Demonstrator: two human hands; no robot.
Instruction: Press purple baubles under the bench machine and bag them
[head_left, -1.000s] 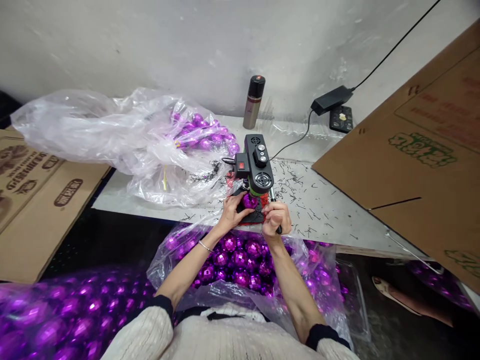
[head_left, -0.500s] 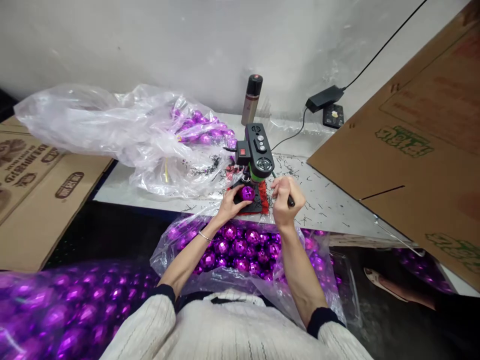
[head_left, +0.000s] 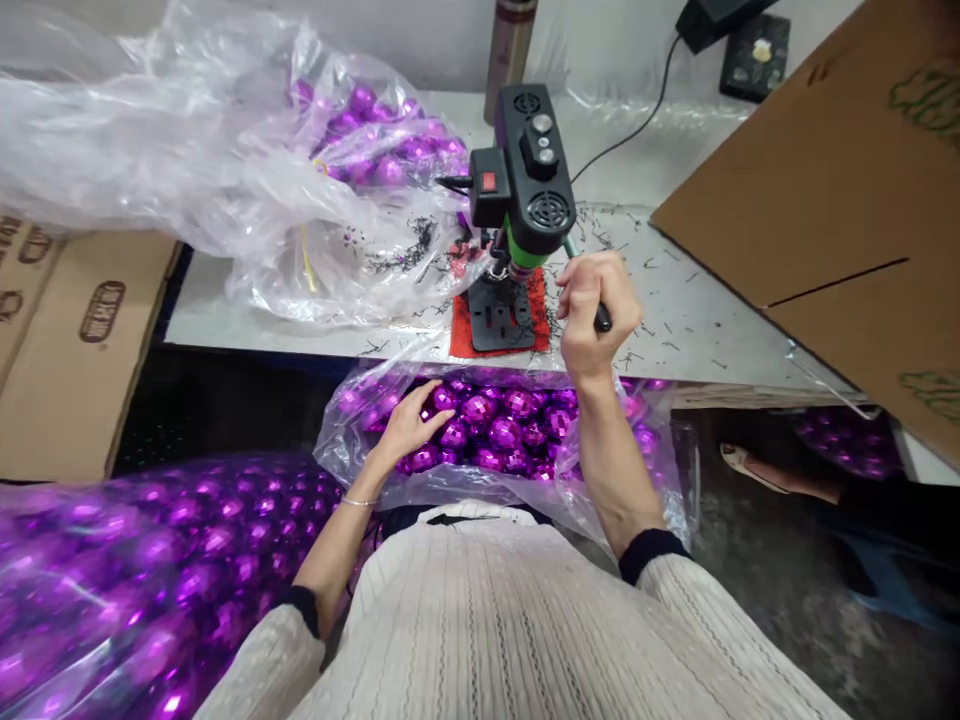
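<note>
A small black drill press stands on the table, its slotted base plate bare on a red cloth. My right hand is wrapped round the press's lever, whose black knob shows beside the fingers. My left hand is over the open plastic bag of shiny purple faceted balls below the table edge. Its thumb and fingers are apart around a purple ball that lies among the others.
A clear bag with purple balls lies at the back left of the table. Behind the press stands a spray can. Cardboard leans at right; more balls fill the lower left. A person's foot shows at right.
My left hand has moved from the press base down to the bag, and the ball it had on the plate is gone from there. My right hand stays on the lever. The view has tilted down.
</note>
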